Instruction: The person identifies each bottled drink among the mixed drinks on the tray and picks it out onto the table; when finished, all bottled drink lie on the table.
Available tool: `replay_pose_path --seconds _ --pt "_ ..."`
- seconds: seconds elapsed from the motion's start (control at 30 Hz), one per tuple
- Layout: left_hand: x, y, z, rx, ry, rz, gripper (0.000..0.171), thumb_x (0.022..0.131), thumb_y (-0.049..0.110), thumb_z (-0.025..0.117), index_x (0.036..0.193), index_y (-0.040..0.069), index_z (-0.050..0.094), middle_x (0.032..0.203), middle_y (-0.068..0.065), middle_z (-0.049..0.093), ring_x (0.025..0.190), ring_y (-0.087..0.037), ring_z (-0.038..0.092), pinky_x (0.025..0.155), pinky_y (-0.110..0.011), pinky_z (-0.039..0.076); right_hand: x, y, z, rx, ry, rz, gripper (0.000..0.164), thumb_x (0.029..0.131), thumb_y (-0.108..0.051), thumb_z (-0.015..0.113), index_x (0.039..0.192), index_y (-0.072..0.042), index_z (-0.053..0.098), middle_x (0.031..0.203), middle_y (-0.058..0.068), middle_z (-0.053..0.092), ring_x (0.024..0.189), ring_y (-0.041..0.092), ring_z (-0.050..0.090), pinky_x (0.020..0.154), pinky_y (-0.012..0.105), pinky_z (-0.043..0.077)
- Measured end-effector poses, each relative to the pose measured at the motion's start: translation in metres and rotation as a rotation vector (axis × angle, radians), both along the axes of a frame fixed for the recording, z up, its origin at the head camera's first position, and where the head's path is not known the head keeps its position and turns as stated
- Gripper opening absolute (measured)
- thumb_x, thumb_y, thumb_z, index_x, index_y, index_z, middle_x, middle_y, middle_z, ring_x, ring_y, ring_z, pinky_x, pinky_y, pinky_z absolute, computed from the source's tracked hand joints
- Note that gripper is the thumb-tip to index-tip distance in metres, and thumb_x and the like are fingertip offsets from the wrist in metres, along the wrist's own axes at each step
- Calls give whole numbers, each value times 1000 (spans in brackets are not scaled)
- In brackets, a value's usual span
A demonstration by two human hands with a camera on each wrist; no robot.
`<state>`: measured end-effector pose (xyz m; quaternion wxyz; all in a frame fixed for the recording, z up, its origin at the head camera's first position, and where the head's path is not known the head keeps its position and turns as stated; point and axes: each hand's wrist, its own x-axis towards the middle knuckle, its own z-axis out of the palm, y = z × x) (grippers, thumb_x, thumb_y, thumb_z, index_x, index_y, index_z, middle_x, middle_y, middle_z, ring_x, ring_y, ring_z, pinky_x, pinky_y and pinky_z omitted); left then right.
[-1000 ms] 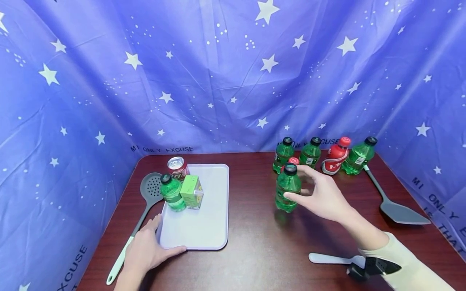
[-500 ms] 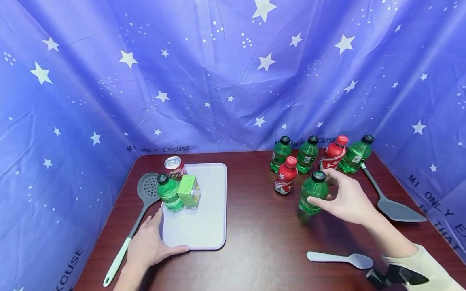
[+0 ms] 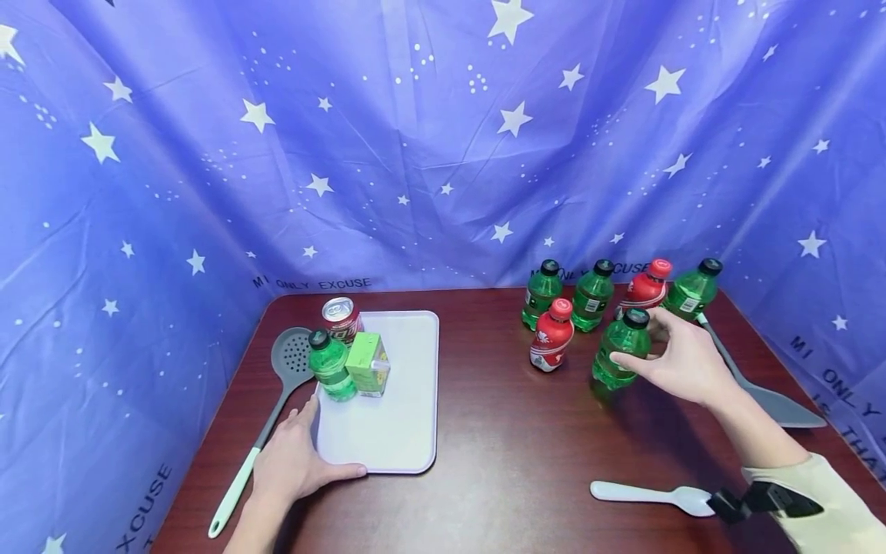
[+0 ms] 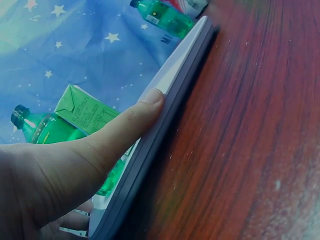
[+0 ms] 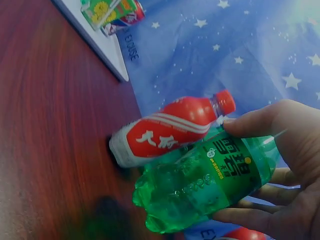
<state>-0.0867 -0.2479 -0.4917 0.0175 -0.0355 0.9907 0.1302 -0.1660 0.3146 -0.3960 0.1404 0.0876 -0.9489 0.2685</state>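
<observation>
My right hand [image 3: 681, 358] grips a green soda bottle [image 5: 200, 180] with a black cap, thumb on one side and fingers on the other, close over the table's right half. Just left of it stands a red-labelled bottle [image 3: 552, 338] with a red cap. On the left, my left hand [image 3: 291, 454] rests against the near-left corner of a white tray [image 3: 377, 442]; its extended thumb touches the rim in the left wrist view. A green soda bottle [image 3: 332, 373] and a green drink carton [image 3: 369, 369] stand on the tray, with a red can [image 3: 341, 319] behind them.
Behind the held bottle stand green bottles [image 3: 591, 300] and another red bottle [image 3: 644, 291], near the starry curtain [image 3: 443, 154]. A grey slotted spoon [image 3: 291, 358] lies left of the tray, a grey turner [image 3: 782, 404] far right, a white spoon [image 3: 644, 492] in front.
My right hand has carried the green bottle to the right, uncovering the red bottle that stood behind it. The left hand stays at the tray's corner.
</observation>
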Motion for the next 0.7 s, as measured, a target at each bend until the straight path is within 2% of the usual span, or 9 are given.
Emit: replay_pose_path --seconds 0.1,0.23,0.4,0.53,0.7 --pt "0 0 -1 3 -8 7 163 42 99 78 163 -1 34 157 -33 50 147 -53 48 108 -66 50 -8 3 -3 -9 -9 -10 58 74 -32 97 109 -1 63 93 23 77 88 42 76 65 25 51" --pt "-1 1 -1 -1 0 15 163 40 99 79 162 0 36 155 -34 51 146 -53 49 106 -66 51 -19 4 -5 -8 -25 -17 58 76 -33 96 110 0 62 93 22 75 86 39 75 66 28 51" --pt "-1 1 -1 -10 13 19 163 40 100 77 164 4 34 155 -33 52 145 -51 51 102 -65 54 -30 4 -10 10 -35 -35 67 78 -36 94 121 4 62 95 24 74 86 39 72 65 34 49" --pt "0 1 -1 -8 9 21 163 40 100 77 166 6 32 154 -34 52 145 -51 52 100 -64 55 -35 3 -14 19 -38 -44 74 77 -36 94 127 6 60 95 27 72 83 38 69 63 34 46" --pt "0 1 0 -11 5 23 164 40 101 77 166 6 32 155 -35 51 144 -52 52 98 -65 56 -39 0 -18 28 -59 -45 81 78 -37 93 134 9 57 100 31 73 88 43 71 65 37 49"
